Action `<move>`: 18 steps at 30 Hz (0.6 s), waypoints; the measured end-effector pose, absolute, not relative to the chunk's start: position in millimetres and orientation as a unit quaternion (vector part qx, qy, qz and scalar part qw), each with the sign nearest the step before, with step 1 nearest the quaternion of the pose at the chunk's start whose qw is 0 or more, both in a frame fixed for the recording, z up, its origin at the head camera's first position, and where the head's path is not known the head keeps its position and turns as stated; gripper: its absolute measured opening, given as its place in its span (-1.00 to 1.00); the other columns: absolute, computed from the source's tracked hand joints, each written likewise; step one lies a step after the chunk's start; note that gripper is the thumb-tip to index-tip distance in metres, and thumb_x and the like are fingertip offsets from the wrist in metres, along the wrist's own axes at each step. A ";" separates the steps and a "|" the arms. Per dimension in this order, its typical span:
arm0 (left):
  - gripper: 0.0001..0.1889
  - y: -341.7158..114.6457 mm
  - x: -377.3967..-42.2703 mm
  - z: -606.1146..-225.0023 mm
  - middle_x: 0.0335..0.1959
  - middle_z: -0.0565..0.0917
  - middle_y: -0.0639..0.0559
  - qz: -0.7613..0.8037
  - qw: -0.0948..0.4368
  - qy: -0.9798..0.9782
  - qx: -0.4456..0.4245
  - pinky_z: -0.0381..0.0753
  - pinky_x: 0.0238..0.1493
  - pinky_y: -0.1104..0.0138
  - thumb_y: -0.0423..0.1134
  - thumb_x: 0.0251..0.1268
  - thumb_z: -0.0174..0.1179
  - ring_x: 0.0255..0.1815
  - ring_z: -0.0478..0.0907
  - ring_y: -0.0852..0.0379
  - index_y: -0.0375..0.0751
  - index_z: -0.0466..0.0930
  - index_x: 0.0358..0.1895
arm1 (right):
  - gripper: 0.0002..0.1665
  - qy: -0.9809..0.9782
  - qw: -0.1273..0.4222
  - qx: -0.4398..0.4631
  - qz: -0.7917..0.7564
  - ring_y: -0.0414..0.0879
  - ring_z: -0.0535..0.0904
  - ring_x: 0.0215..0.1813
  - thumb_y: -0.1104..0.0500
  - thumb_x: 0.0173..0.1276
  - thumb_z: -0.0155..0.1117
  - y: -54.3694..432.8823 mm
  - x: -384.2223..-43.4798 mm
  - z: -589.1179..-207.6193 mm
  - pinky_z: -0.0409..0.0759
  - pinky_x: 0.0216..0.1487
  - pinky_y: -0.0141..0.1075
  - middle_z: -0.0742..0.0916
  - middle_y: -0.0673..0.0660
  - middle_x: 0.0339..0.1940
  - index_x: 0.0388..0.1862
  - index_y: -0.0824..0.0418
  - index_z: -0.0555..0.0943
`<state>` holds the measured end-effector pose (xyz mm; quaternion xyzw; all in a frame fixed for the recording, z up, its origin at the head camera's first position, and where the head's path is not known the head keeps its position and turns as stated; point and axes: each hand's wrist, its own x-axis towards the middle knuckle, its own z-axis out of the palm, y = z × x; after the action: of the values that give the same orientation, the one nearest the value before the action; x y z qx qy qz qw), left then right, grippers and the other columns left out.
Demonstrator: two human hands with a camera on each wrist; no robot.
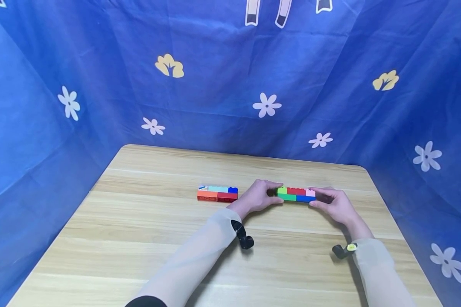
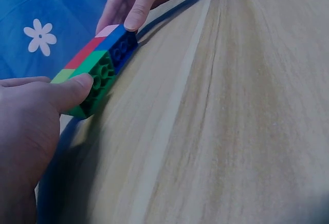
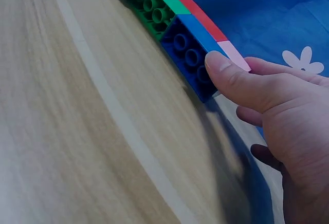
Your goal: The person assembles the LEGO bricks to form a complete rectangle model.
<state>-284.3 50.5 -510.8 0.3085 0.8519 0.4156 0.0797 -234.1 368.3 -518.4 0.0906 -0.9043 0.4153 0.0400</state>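
Between both hands is a block of joined toy building bricks, turned on its side so the hollow undersides face the person. A green brick and a blue brick form its near row; lime, red and pink bricks form the far row. The left hand pinches the green and lime end between thumb and fingers. At the blue and pink end, the right hand pinches with its thumb on the blue underside. Left of the left hand lies a second joined brick block in orange, dark red, light blue and blue.
The bricks are on a light wood-grain table with rounded far corners. Blue cloth printed with flowers hangs behind the table and along both sides. A black wrist mount sticks out from the left sleeve, another from the right.
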 end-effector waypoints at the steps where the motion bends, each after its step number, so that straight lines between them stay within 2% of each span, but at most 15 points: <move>1: -0.34 50.6 -284.7 -510.4 0.36 0.64 0.05 0.415 0.081 0.853 0.306 0.44 0.42 0.31 -0.06 0.33 0.52 0.43 0.50 0.13 -0.07 0.58 0.47 | -0.32 -0.905 0.034 0.090 0.414 0.09 0.60 0.30 -0.04 0.22 0.69 368.4 -234.4 -517.6 0.49 0.38 -0.07 0.74 0.11 0.25 0.32 0.03 0.74; 4: -0.35 50.8 -286.2 -510.0 0.35 0.66 0.05 0.408 0.084 0.858 0.300 0.47 0.40 0.30 -0.03 0.34 0.51 0.40 0.52 0.14 -0.05 0.59 0.46 | -0.30 -0.905 0.017 0.087 0.415 0.19 0.56 0.37 -0.08 0.24 0.68 369.0 -236.2 -516.1 0.41 0.44 0.17 0.71 0.17 0.31 0.34 0.06 0.72; 6: -0.36 51.0 -287.5 -510.0 0.33 0.67 0.05 0.403 0.087 0.861 0.298 0.49 0.39 0.30 -0.01 0.35 0.50 0.39 0.53 0.15 -0.04 0.59 0.46 | -0.28 -0.906 0.006 0.081 0.416 0.23 0.52 0.40 -0.11 0.25 0.66 369.7 -237.6 -515.6 0.36 0.46 0.23 0.69 0.20 0.34 0.36 0.07 0.71; 11: -0.37 51.6 -289.9 -509.6 0.32 0.68 0.07 0.398 0.096 0.865 0.291 0.50 0.38 0.31 0.03 0.37 0.48 0.37 0.54 0.19 -0.01 0.59 0.46 | -0.25 -0.910 -0.016 0.058 0.410 0.27 0.46 0.44 -0.18 0.26 0.64 370.4 -240.1 -513.8 0.28 0.49 0.30 0.66 0.23 0.38 0.38 0.04 0.70; 18: -0.37 51.9 -292.1 -506.9 0.30 0.69 0.04 0.395 0.106 0.867 0.284 0.51 0.36 0.31 0.04 0.40 0.46 0.34 0.57 0.18 -0.04 0.58 0.47 | -0.28 -0.914 -0.034 0.048 0.401 0.29 0.44 0.45 -0.15 0.30 0.61 369.6 -244.6 -511.5 0.28 0.49 0.29 0.64 0.25 0.39 0.39 0.05 0.69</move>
<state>-292.1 51.9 -506.9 0.2841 0.8670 0.3954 0.1064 -244.6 369.6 -511.5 0.0476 -0.9142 0.4010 -0.0344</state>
